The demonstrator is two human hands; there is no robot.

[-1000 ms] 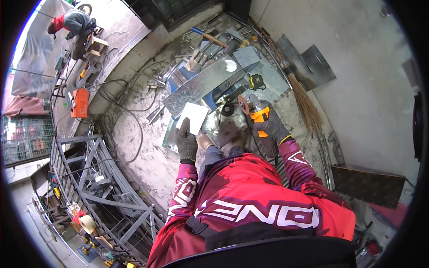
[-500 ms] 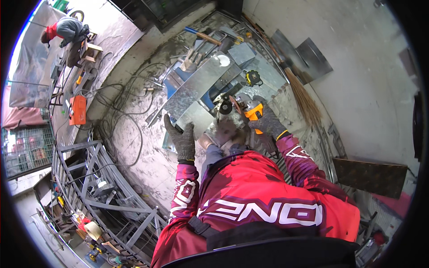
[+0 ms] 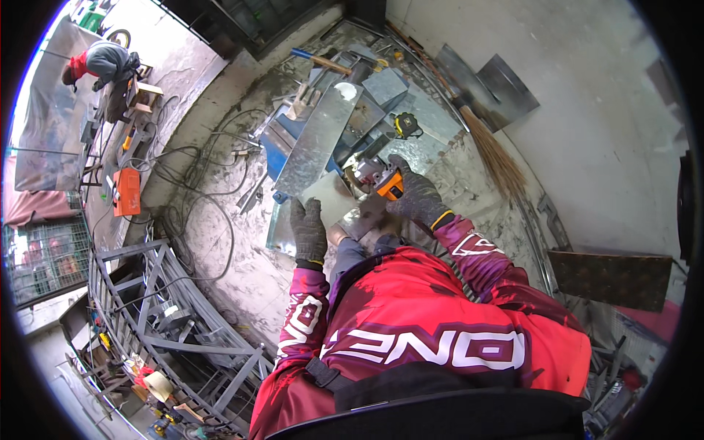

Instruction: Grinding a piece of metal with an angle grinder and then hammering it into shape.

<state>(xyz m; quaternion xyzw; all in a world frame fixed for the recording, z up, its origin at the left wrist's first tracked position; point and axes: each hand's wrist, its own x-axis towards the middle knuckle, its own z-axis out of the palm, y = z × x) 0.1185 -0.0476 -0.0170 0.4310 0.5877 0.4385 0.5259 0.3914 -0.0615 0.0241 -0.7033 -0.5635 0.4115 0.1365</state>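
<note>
My right hand (image 3: 418, 192), in a dark grey glove, is wrapped round an angle grinder (image 3: 390, 183) with an orange-and-black body. The grinder's disc (image 3: 366, 171) is close to the inner edge of a small sheet metal piece (image 3: 331, 196); whether it touches is hard to tell. At that piece's left side is my gloved left hand (image 3: 309, 231), fingers stretched away from me. Just beyond lies a long galvanized metal strip (image 3: 317, 139), slanting across blue metal parts (image 3: 277, 139). A black-and-yellow tape measure (image 3: 406, 125) rests on another sheet to the right.
A hammer (image 3: 323, 61) and a work glove (image 3: 301, 103) lie at the far end. A straw broom (image 3: 490, 154) leans along the right wall. Cables (image 3: 194, 165) coil on the floor to the left, near a metal frame (image 3: 154, 293). Another person (image 3: 106, 66) bends over farther left.
My right hand has brought the grinder left, toward the sheet metal piece. My left hand has shifted slightly right, its thumb now closer to the fingers.
</note>
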